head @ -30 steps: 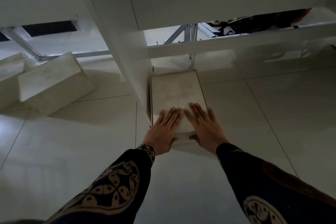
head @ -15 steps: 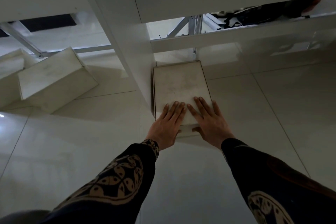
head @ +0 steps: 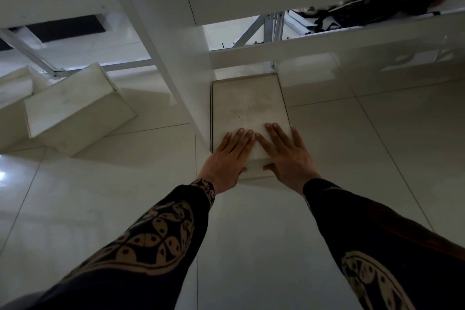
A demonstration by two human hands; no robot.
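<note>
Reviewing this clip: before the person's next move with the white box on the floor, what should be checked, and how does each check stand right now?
1. Hand placement: left hand and right hand lie flat on the white box's near top edge, thumbs on its near face: ok.
2. Box sits flat on the tiled floor: ok.
3. Left side: the box runs close along the white upright panel; touching or not: cannot tell.
4. Path ahead: a metal leg comes down near the box's far right corner; room beyond it: cannot tell.
5. Second white box lies tilted off to the left, apart: ok.
</note>
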